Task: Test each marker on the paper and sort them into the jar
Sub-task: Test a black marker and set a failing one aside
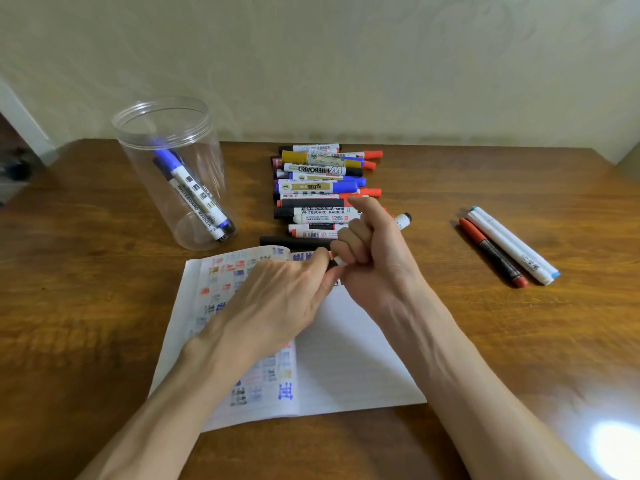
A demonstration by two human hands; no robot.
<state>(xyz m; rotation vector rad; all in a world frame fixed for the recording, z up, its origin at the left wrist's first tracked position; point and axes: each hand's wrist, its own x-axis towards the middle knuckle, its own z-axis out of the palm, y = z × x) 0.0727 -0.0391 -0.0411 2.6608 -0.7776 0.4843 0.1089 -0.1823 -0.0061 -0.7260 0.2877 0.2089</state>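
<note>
Head view shows us mid-test, both hands meeting over the paper (pixel 346 358), which lies open on the table (pixel 86 289) right in front of us so a tip can drop straight onto it. Our right hand (pixel 370 244) is curled in a fist round one marker (pixel 402 220), forefinger lifted free; the barrel slants through the fist, with its far end sticking out toward the pile (pixel 322 188). Our left hand (pixel 277 292) pinches the near end between thumb and fingertips, the rest of its fingers loosely bent. That two-ended hold suits pulling a cap off or pressing one on. Which of the two it is, we cannot tell, since the fingers hide the join.

The left page is already crowded with coloured marks, while the right page is blank, so the next stroke probably belongs there.

The jar (pixel 173 174) stands upright and lidless at the far left, near the paper's corner, within easy reach. A few markers already lean inside it. The untested pile lies stacked just beyond the paper. Some pens (pixel 505 247) rest well apart at the right, likely kept aside on purpose, perhaps as rejects.
</note>
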